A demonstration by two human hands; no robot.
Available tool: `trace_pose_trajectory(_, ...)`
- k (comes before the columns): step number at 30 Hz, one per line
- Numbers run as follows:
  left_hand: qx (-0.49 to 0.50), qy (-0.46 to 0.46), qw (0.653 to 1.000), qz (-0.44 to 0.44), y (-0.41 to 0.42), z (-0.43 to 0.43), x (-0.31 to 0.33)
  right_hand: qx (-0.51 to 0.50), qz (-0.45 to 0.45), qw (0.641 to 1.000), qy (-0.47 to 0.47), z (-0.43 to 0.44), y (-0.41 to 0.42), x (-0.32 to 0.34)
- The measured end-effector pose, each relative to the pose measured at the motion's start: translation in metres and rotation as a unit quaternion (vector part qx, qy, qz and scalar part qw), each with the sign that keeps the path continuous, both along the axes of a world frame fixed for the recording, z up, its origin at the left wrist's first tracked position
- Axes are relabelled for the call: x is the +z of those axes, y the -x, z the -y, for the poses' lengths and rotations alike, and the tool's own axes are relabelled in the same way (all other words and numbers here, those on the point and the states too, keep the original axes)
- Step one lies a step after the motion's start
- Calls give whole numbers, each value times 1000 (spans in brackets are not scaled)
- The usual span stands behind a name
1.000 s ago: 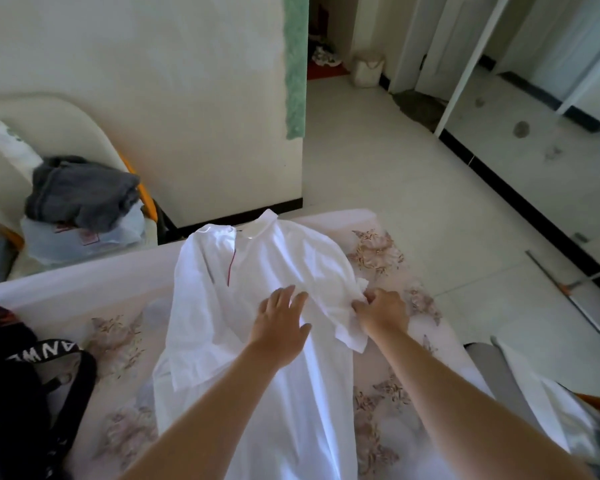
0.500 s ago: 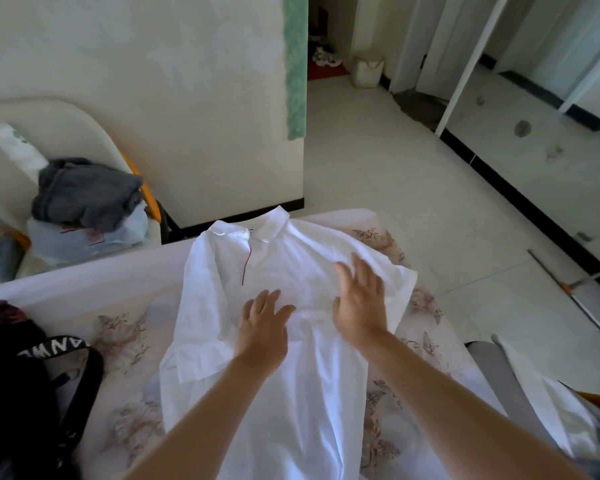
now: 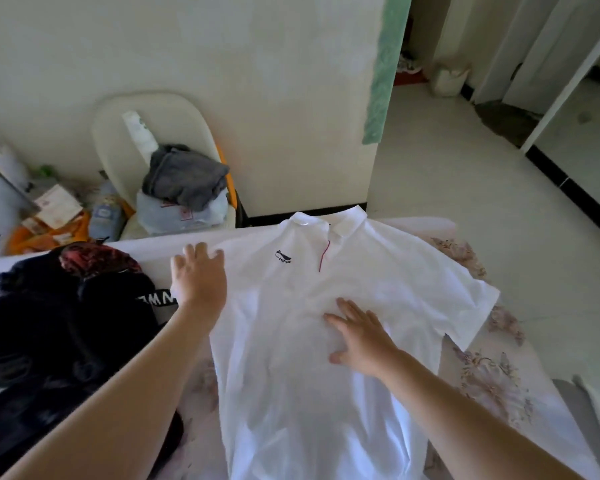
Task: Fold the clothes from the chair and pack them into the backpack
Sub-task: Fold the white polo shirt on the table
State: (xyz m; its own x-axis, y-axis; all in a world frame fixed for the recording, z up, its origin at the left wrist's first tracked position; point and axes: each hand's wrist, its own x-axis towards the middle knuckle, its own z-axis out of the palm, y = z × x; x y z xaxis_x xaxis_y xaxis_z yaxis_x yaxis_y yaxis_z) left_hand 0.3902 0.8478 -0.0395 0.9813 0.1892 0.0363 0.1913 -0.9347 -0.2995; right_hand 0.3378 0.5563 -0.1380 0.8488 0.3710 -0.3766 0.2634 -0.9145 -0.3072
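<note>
A white polo shirt (image 3: pixel 371 292) with a black chest logo and a red placket lies face up on the flowered bed (image 3: pixel 492 375), collar away from me. My left hand (image 3: pixel 199 275) lies flat on its left shoulder and sleeve area, fingers straight. Palm down, my right hand (image 3: pixel 359 332) presses on the chest of the shirt. A black backpack (image 3: pixel 52 327) sits on the bed to the left of the shirt. Behind the bed a cream chair (image 3: pixel 160 133) holds a grey garment (image 3: pixel 184 174) on top of a pale blue one (image 3: pixel 177 213).
Bags, a bottle and papers are piled on the floor left of the chair (image 3: pixel 49 209). A wall (image 3: pixel 257 81) stands behind the chair. Tiled floor (image 3: pixel 465 174) stretches past the bed's far right corner toward a doorway.
The shirt's right sleeve has been spread out to the right and the logo side now shows. My left hand moved from the chest to the left shoulder; my right hand slid back to the chest.
</note>
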Motion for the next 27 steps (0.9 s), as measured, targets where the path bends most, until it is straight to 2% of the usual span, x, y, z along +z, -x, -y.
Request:
trace_pose_trajectory(2,28,-12,998,-46,-2,-16,9,-7,7,1000,9,-4,3,4)
trace_pose_trajectory(5,-55,78,993,-73,19,-9,0,-4,38,999,15,-10,16,10)
trace_pose_trajectory(10,-172,280,939,-104,101,32,-39,0,53,998,-23,-5,66,22)
trace_pose_trajectory(13,-215,356,907,-72,154,45,-56,-26,79,993,-81,9,107,27)
trace_pose_trajectory(15,-242,378,893,-36,185,47,-63,-42,72,991,-107,19,134,31)
trace_pose_trajectory(17,-260,390,883,-29,214,48,-64,-45,61,993,-91,29,161,35)
trace_pose_trajectory(21,-278,317,902,-87,260,40,-73,-52,92,993,-43,49,212,27)
trace_pose_trajectory(23,-249,295,912,-137,276,37,-80,-39,85,996,-10,55,230,20)
trace_pose_trajectory(27,-165,382,895,-160,283,35,-74,-91,54,994,-22,52,238,24)
